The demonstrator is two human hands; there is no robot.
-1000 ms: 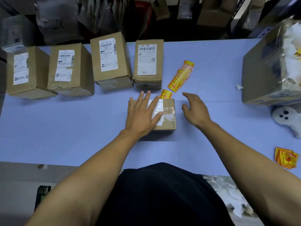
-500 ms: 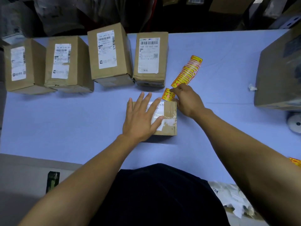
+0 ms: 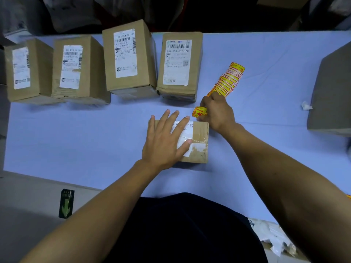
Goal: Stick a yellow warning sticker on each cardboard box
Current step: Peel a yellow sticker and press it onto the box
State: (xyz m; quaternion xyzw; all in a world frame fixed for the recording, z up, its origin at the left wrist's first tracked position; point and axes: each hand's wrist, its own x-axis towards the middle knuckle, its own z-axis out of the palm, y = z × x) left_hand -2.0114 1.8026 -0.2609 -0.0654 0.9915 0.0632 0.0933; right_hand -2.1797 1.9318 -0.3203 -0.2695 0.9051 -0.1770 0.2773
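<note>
A small cardboard box (image 3: pixel 199 149) with a white label lies on the blue table (image 3: pixel 76 139) in front of me. My left hand (image 3: pixel 165 141) presses flat on its top, fingers spread. Just beyond the box's far right corner, my right hand (image 3: pixel 218 112) pinches a yellow warning sticker (image 3: pixel 199 112) with red print, lifted off the table. A fanned row of more yellow stickers (image 3: pixel 228 80) runs diagonally away behind that hand. Several taller labelled boxes (image 3: pixel 125 57) stand in a row at the back.
A large cardboard box (image 3: pixel 330 95) stands at the right edge, with a scrap of white paper (image 3: pixel 306 106) beside it. White crumpled backing scraps (image 3: pixel 273 238) lie off the table's near right. Dark bags and cartons fill the space behind the table.
My right hand reached forward from beside the small box to the sticker row and picked up one sticker. My left hand stayed flat on the box.
</note>
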